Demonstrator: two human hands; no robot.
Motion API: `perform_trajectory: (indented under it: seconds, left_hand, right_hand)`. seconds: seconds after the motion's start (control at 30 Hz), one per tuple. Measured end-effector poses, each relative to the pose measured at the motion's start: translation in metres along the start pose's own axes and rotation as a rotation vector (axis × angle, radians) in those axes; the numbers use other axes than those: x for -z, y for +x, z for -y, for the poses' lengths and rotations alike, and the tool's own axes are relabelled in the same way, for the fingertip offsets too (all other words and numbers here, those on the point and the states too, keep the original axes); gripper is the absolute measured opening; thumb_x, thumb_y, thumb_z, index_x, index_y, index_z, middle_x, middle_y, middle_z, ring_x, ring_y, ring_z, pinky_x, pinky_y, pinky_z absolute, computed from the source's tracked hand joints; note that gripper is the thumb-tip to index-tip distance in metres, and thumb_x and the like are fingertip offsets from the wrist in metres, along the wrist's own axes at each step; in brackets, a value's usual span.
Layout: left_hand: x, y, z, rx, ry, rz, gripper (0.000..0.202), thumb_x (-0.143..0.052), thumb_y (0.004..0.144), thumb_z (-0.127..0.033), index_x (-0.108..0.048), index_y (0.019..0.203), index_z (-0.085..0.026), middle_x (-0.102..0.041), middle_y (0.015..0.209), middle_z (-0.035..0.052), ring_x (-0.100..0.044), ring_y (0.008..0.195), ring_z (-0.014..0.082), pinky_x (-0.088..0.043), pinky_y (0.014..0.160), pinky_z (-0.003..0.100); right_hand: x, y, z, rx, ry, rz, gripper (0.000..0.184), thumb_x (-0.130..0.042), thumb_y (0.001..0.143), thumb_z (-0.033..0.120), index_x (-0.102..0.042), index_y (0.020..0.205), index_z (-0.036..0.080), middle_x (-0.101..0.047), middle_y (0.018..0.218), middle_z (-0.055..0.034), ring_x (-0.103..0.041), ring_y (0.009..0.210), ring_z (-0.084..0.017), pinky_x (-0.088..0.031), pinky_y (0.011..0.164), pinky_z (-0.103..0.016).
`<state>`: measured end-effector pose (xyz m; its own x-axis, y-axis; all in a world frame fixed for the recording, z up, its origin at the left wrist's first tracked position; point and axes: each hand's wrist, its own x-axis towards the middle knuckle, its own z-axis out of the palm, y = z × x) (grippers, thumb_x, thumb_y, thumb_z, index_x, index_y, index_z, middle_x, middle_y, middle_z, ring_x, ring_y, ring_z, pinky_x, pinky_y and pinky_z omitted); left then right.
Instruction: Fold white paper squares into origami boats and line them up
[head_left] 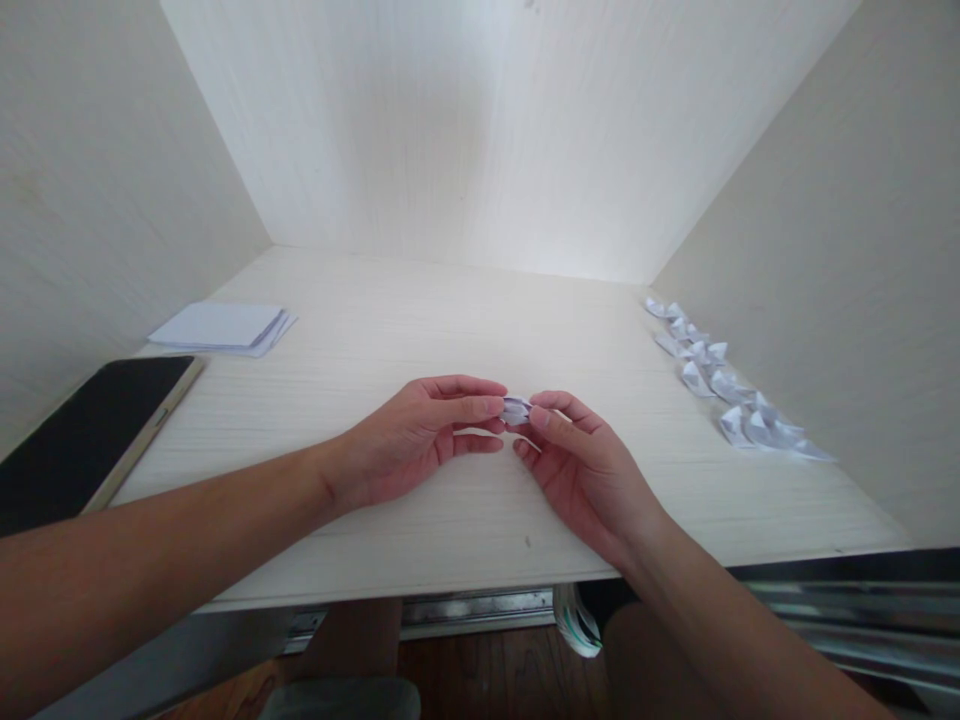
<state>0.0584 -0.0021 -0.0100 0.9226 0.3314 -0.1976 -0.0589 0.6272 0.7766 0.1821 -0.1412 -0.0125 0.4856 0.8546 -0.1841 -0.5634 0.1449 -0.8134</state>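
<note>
Forearms [202,535] over tabletop [450,320]; folded white paper [516,411] between left hand [420,430] and right hand [585,455], each pinching one end.

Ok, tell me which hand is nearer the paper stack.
Left. The left hand is to the right of the paper stack; the right hand is farther right, beyond the left.

No writing, label, brand, number or sign can be read around my grip. The small folded paper [517,411] between my left hand [420,435] and my right hand [581,455] shows no legible mark. Nor do the white folded pieces [726,385] to its right, the paper stack [216,326] to its left, or the dark flat object [86,430] farther left.
</note>
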Motion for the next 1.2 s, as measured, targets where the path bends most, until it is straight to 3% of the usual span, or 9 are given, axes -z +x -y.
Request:
perform_trajectory:
  seconds: [0.33,1.03,1.2]
  left_hand:
    - [0.0040,0.0006,-0.0055,0.091,0.005,0.044,0.014,-0.084,0.077,-0.013,-0.079,0.090,-0.014,-0.079,0.090,0.0067,-0.073,0.080,0.0138,-0.060,0.073,0.024]
    - [0.0066,0.0005,-0.0026,-0.011,0.142,0.095,0.018,-0.086,0.075,-0.015,-0.081,0.093,-0.016,-0.080,0.087,0.0053,-0.071,0.075,0.0121,-0.058,0.075,0.024]
    - [0.0075,0.0006,-0.0049,-0.012,0.228,0.082,0.024,-0.088,0.072,-0.017,-0.081,0.095,-0.017,-0.080,0.089,0.0069,-0.072,0.076,0.0146,-0.058,0.074,0.027]
  right_hand:
    - [-0.0007,-0.0048,0.0016,-0.015,-0.030,-0.007,0.019,-0.091,0.071,0.025,-0.079,0.085,0.024,-0.077,0.089,0.0010,-0.069,0.086,-0.012,-0.052,0.076,-0.024]
    - [-0.0023,-0.0050,0.0054,-0.028,-0.059,0.001,0.019,-0.089,0.067,0.019,-0.078,0.081,0.023,-0.075,0.079,0.0017,-0.064,0.074,-0.011,-0.043,0.068,-0.025]
    - [-0.0045,-0.0078,0.0075,-0.051,-0.101,-0.031,0.023,-0.089,0.065,0.019,-0.080,0.086,0.024,-0.076,0.083,0.0010,-0.063,0.077,-0.013,-0.045,0.073,-0.029]
